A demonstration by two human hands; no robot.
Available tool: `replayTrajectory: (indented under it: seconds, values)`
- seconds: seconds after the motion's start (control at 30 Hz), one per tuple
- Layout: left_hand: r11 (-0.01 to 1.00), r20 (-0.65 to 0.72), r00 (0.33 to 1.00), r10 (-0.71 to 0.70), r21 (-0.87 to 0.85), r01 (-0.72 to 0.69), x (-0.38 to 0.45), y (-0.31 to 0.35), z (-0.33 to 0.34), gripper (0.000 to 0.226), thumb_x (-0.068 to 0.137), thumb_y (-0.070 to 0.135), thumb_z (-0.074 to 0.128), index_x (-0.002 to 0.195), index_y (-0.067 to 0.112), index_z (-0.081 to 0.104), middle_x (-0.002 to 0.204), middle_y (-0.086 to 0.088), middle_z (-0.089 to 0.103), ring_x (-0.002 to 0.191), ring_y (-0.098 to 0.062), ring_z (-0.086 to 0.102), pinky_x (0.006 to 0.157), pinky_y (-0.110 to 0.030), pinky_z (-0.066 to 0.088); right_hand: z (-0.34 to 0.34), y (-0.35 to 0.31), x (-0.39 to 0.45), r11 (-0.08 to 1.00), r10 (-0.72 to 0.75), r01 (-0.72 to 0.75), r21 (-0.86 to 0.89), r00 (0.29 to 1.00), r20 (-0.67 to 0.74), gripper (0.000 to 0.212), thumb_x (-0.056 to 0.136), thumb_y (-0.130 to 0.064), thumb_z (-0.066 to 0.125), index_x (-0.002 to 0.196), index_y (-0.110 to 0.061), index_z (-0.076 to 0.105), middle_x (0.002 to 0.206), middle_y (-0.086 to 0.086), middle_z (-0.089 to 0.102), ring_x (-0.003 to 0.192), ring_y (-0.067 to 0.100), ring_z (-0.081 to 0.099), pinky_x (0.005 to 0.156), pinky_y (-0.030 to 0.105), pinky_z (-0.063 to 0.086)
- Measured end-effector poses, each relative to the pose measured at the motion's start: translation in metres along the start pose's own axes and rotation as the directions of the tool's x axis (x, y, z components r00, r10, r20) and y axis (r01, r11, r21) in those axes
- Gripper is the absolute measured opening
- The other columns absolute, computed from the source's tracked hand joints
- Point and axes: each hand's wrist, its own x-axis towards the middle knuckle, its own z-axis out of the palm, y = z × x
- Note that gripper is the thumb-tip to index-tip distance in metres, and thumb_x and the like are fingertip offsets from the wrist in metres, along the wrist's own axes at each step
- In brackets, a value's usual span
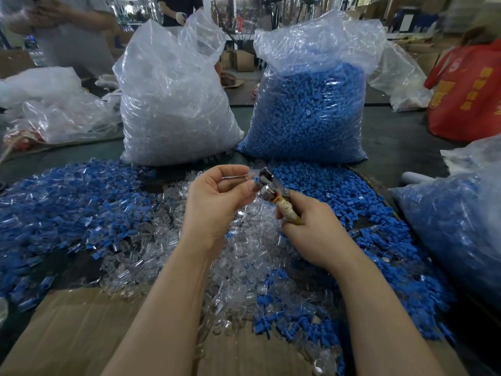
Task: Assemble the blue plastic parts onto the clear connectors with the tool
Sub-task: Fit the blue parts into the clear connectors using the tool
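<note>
My right hand (314,229) grips the tape-wrapped handle of a small metal tool (267,184), whose head points up and left. My left hand (217,196) pinches a clear connector with a blue part (254,181) and holds it against the tool's head. Both hands hover above a heap of loose clear connectors (238,256) in the middle of the table. Loose blue parts (360,202) lie spread to the right, and assembled blue-and-clear pieces (67,202) cover the left.
Two tall plastic bags stand behind the piles: clear connectors (173,104) on the left, blue parts (309,112) on the right. Another bag of pieces (461,226) leans at the right edge. Cardboard (81,329) lies at the front. People stand and sit beyond the table.
</note>
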Motion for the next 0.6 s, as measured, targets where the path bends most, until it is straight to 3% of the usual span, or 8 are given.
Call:
replayTrajectory:
  seconds: [0.17, 0.33, 0.43, 0.53, 0.6]
  values:
    - [1.000, 0.002, 1.000, -0.013, -0.002, 0.013, 0.001, -0.002, 0.000, 0.023, 0.076, -0.002, 0.073, 0.097, 0.008, 0.068, 0.084, -0.006, 0.077, 0.081, -0.014, 0.074, 0.070, -0.021, 0.057, -0.001, -0.003, 0.000, 0.999, 0.001, -0.002, -0.045, 1.000, -0.023, 0.014, 0.080, -0.009, 0.053, 0.080, -0.022, 0.054, 0.066, -0.002, 0.057, 0.061, 0.019, 0.051, 0.055, 0.038, 0.042]
    - [0.999, 0.031, 0.998, -0.046, -0.006, 0.046, 0.001, 0.000, -0.001, 0.037, 0.065, 0.013, 0.075, 0.102, 0.010, 0.070, 0.091, -0.005, 0.077, 0.086, -0.015, 0.074, 0.073, -0.022, 0.058, -0.002, -0.004, 0.000, 0.998, 0.012, -0.013, -0.061, 1.000, -0.016, 0.011, 0.079, -0.012, 0.053, 0.084, -0.023, 0.054, 0.072, -0.001, 0.060, 0.067, 0.023, 0.054, 0.061, 0.043, 0.048]
    - [0.994, 0.023, 0.994, -0.105, -0.029, 0.106, 0.002, 0.001, -0.004, 0.030, 0.074, 0.007, 0.072, 0.104, 0.011, 0.071, 0.094, -0.006, 0.077, 0.086, -0.014, 0.073, 0.074, -0.021, 0.058, 0.000, -0.003, 0.000, 0.998, 0.000, 0.000, -0.068, 1.000, 0.000, 0.014, 0.081, -0.014, 0.054, 0.085, -0.027, 0.051, 0.075, -0.002, 0.060, 0.071, 0.022, 0.054, 0.063, 0.042, 0.048]
    - [0.969, -0.097, 0.975, -0.199, -0.171, 0.181, 0.007, 0.004, -0.015, 0.018, 0.087, 0.003, 0.065, 0.103, 0.007, 0.071, 0.087, -0.005, 0.076, 0.080, -0.013, 0.073, 0.073, -0.022, 0.059, 0.001, 0.002, 0.001, 0.988, -0.016, 0.004, -0.153, 0.997, -0.072, 0.019, 0.086, -0.020, 0.053, 0.079, -0.032, 0.039, 0.070, -0.007, 0.053, 0.066, 0.016, 0.049, 0.054, 0.035, 0.037]
    - [0.907, -0.179, 0.940, -0.290, -0.364, 0.211, 0.012, 0.007, -0.030, 0.012, 0.092, 0.008, 0.061, 0.099, 0.005, 0.070, 0.079, -0.004, 0.074, 0.073, -0.011, 0.072, 0.070, -0.022, 0.060, -0.001, 0.008, 0.002, 0.968, -0.031, -0.009, -0.252, 0.988, -0.152, 0.023, 0.090, -0.027, 0.052, 0.080, -0.032, 0.031, 0.070, -0.009, 0.047, 0.069, 0.018, 0.045, 0.062, 0.035, 0.030]
